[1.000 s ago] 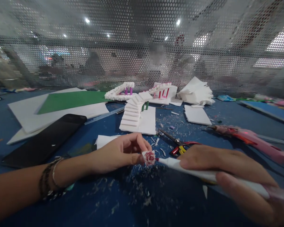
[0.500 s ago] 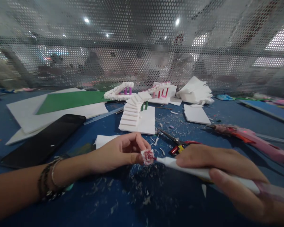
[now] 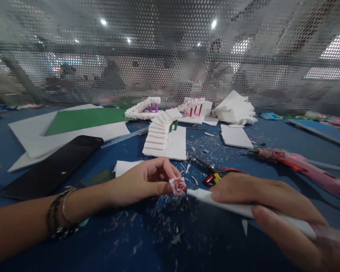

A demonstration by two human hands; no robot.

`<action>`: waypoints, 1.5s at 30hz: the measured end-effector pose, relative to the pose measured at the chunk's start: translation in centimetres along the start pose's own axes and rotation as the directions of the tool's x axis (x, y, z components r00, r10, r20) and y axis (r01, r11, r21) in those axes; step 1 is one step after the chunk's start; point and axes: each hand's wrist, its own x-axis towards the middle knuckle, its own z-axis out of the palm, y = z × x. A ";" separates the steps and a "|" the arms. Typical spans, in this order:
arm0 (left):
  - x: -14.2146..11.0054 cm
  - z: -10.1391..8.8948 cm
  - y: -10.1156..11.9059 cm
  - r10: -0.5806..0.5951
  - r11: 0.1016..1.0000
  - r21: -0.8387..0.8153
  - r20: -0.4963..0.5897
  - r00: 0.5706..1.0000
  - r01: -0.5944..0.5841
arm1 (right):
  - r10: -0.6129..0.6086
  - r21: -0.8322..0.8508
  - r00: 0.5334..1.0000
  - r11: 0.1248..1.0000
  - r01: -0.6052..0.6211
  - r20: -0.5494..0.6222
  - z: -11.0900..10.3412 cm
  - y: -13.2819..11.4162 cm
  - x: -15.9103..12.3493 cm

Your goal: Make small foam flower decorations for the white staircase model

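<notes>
Between thumb and fingertips, my left hand (image 3: 147, 179) pinches a small white foam piece (image 3: 178, 186) marked with red ink. My right hand (image 3: 269, 215) grips a white marker (image 3: 232, 206), its red tip touching the right side of that piece. Both hands are just above the blue table (image 3: 147, 241), which is strewn with white scraps. Red-handled scissors (image 3: 212, 172) lie beyond my right fingers. Past my left hand stands a small white model staircase (image 3: 158, 134) with green posts on a white base.
A black phone (image 3: 56, 164) and white and green sheets (image 3: 85, 121) lie left. Two more models, one with purple posts (image 3: 143, 108) and one with red posts (image 3: 194, 109), stand at the back. A pink glue gun (image 3: 306, 166) lies right. Perforated metal (image 3: 158, 56) closes the far side.
The foam piece has turned slightly in my left fingers and shows more red on its right side. The marker tip stays against it, with my right hand shifted a little right.
</notes>
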 end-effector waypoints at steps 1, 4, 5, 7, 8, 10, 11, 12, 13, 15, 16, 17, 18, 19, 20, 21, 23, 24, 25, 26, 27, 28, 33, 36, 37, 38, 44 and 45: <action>0.0 0.0 0.0 0.003 1.000 -0.001 0.004 1.000 -0.003 | -0.021 0.005 1.000 1.000 0.021 -0.004 0.0 0.1 -0.1; 0.0 0.1 0.0 0.006 1.000 0.000 0.006 1.000 -0.006 | -0.040 0.014 0.998 0.999 0.040 0.038 0.0 0.1 -0.1; 0.0 0.1 0.1 0.004 1.000 0.002 0.002 1.000 -0.004 | -0.030 0.015 0.998 0.999 0.029 0.051 0.0 0.1 0.0; 0.1 0.2 0.2 -0.008 1.000 0.007 -0.010 1.000 0.008 | -0.001 0.017 0.999 1.000 0.000 0.046 -0.1 0.1 0.0; 0.1 0.2 0.2 -0.014 1.000 0.009 -0.016 1.000 0.014 | 0.006 0.018 0.999 1.000 -0.007 0.036 -0.1 0.0 0.0; 0.1 0.2 0.2 -0.016 1.000 0.014 -0.021 1.000 0.016 | -0.008 0.016 1.000 1.000 0.008 0.015 0.1 0.1 -0.2; 0.0 0.2 0.2 -0.013 1.000 0.016 -0.017 1.000 0.013 | -0.023 0.014 1.000 1.000 0.022 0.015 0.2 0.1 -0.4; 0.0 0.2 0.2 -0.010 1.000 0.018 -0.014 1.000 0.010 | -0.032 0.005 0.999 0.999 0.032 0.016 0.4 0.2 -0.5; 0.0 0.2 0.2 -0.011 1.000 0.022 -0.014 1.000 0.011 | -0.033 -0.005 0.999 0.999 0.033 0.018 0.5 0.3 -0.6; 0.0 0.2 0.1 -0.021 0.999 0.029 -0.020 1.000 0.022 | -0.016 -0.017 1.000 1.000 0.017 0.015 0.5 0.3 -0.6; 0.0 0.2 0.1 -0.025 0.999 0.032 -0.022 0.999 0.026 | -0.007 -0.013 1.000 1.000 0.008 0.015 0.4 0.3 -0.5; 0.0 0.2 0.1 -0.023 0.999 0.034 -0.018 1.000 0.024 | -0.004 -0.002 1.000 1.000 0.004 0.024 0.2 0.3 -0.4; 0.0 0.2 0.1 -0.015 0.999 0.031 -0.008 1.000 0.015 | -0.014 0.012 0.999 1.000 0.013 0.052 0.0 0.2 -0.3; 0.0 0.2 0.1 -0.006 1.000 0.028 0.003 1.000 0.005 | -0.032 0.022 0.995 0.999 0.030 0.097 -0.2 0.1 -0.2; 0.1 0.1 0.1 0.002 1.000 0.026 0.010 1.000 -0.002 | -0.048 0.020 0.988 0.999 0.046 0.144 -0.4 0.0 0.0; 0.1 0.1 0.1 0.004 1.000 0.027 0.012 1.000 -0.004 | -0.055 0.008 0.981 0.998 0.055 0.185 -0.6 -0.1 0.1; 0.1 0.1 0.0 0.001 1.000 0.027 0.004 1.000 -0.001 | -0.040 -0.029 0.972 0.998 0.048 0.234 -0.9 -0.2 0.2; 0.1 0.1 0.0 -0.001 1.000 0.028 0.000 1.000 0.001 | -0.033 -0.033 0.970 0.999 0.042 0.239 -1.0 -0.2 0.2; 0.1 0.1 0.0 0.001 1.000 0.029 0.001 1.000 -0.001 | -0.035 -0.026 0.970 0.999 0.043 0.242 -1.0 -0.1 0.1; 0.1 0.1 0.0 0.007 1.000 0.026 0.005 1.000 -0.007 | -0.045 -0.017 0.969 0.999 0.051 0.241 -1.0 -0.1 0.1; 0.1 0.1 -0.1 0.011 1.000 0.023 0.009 1.000 -0.011 | -0.057 -0.011 0.968 0.998 0.061 0.243 -1.0 0.0 0.0; 0.1 0.1 -0.1 0.013 1.000 0.021 0.015 1.000 -0.013 | -0.065 -0.012 0.970 0.997 0.070 0.236 -1.0 0.1 -0.1; 0.1 0.1 0.0 0.007 0.999 0.035 0.020 1.000 -0.007 | -0.088 0.026 0.966 0.996 0.084 0.241 -1.0 0.1 0.1; 0.1 0.0 0.0 0.010 0.999 0.039 0.020 1.000 -0.011 | -0.092 0.026 0.962 0.996 0.089 0.256 -1.0 0.1 0.3; 0.1 0.0 0.0 0.017 0.999 0.040 0.021 1.000 -0.017 | -0.085 0.007 0.964 0.996 0.086 0.251 -1.0 0.1 0.3; 0.1 0.0 -0.1 0.022 0.999 0.043 0.022 1.000 -0.023 | -0.084 -0.006 0.966 0.996 0.088 0.246 -1.0 0.2 0.3; 0.0 -0.1 -0.3 0.020 1.000 0.020 0.029 0.999 -0.021 | -0.061 -0.071 0.973 0.994 0.079 0.223 -1.1 0.1 0.0; 0.0 -0.1 -0.4 0.032 0.999 0.012 0.034 0.999 -0.032 | -0.048 -0.086 0.980 0.994 0.066 0.194 -1.1 0.0 0.0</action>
